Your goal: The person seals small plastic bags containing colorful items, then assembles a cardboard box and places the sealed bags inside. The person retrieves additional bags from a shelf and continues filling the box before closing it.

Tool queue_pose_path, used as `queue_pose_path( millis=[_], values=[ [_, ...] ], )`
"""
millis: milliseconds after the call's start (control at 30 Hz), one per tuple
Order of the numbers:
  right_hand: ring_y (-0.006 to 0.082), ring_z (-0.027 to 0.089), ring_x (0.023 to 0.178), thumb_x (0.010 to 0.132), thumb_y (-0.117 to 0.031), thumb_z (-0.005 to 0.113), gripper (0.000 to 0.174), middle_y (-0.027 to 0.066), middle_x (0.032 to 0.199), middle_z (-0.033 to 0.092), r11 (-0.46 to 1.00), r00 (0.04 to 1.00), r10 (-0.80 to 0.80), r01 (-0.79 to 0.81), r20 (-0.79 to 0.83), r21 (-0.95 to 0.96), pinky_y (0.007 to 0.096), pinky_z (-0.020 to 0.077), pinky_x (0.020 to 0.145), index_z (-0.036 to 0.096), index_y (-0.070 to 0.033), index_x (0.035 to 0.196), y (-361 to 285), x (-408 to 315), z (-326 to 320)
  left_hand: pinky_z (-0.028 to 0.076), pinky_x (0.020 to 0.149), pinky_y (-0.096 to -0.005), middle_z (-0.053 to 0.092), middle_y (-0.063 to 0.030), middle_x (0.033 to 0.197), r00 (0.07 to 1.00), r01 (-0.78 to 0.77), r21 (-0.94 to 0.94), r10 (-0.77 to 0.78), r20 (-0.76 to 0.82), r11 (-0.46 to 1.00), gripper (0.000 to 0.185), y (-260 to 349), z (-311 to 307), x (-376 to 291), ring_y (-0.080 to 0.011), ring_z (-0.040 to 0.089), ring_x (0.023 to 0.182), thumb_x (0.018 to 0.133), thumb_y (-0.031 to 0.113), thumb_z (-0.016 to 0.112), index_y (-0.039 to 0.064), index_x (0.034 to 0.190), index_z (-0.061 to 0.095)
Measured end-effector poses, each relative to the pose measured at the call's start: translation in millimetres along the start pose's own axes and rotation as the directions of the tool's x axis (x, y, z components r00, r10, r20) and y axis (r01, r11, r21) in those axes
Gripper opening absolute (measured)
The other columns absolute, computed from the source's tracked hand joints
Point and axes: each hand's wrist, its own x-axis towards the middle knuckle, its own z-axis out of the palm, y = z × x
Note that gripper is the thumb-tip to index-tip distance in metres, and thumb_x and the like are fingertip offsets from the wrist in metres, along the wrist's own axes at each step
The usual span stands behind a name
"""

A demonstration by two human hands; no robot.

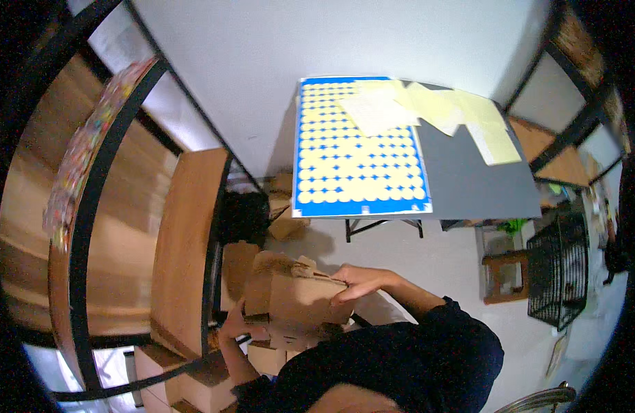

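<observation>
An open cardboard box (307, 302) sits low in front of me, with its flaps up and torn brown cardboard along its top edge. My right hand (356, 283) grips the box's upper right edge, thumb on the near side and fingers over the rim. Left of the box is my left hand (237, 324), its thumb and fingers spread beside the lower left corner of the cardboard. Whether it bears on the box is unclear in the shadow. The box's contents are hidden from this angle.
A dark table (475, 191) carries a blue sheet with rows of pale discs (358, 160) and several yellowish papers (441, 108). At left stands a black-framed shelf with wooden boards (188, 248). More cartons (201, 387) lie below it. A black wire crate (557, 273) stands right.
</observation>
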Motion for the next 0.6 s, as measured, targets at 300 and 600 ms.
queue_pose_path(
  millis=[300, 600],
  values=[
    [0.0253, 0.059, 0.064, 0.068, -0.023, 0.068, 0.035, 0.0205, 0.075, 0.062, 0.972, 0.945, -0.010, -0.068, -0.327, -0.226, 0.0345, 0.0460, 0.059, 0.060, 0.004, 0.088, -51, -190, -39, 0.043, 0.092, -0.0360, 0.055, -0.0107, 0.117, 0.891, -0.382, -0.065, 0.386, 0.239, 0.922, 0.088, 121, 142, 59, -0.0227, 0.054, 0.104, 0.058, 0.018, 0.085, 0.003, 0.131, 0.037],
    [0.0311, 0.060, 0.066, 0.066, -0.023, 0.070, 0.038, 0.0224, 0.074, 0.061, 0.870, 0.617, 0.240, -0.479, -0.750, -0.116, 0.0368, 0.0467, 0.060, 0.062, 0.005, 0.089, -88, -456, -13, 0.045, 0.088, -0.0338, 0.059, -0.0105, 0.111, 0.604, -0.508, -0.219, 0.525, 0.599, 0.833, 0.065, 270, 374, 116, -0.0201, 0.056, 0.101, 0.064, 0.019, 0.082, 0.000, 0.118, 0.051]
  ],
)
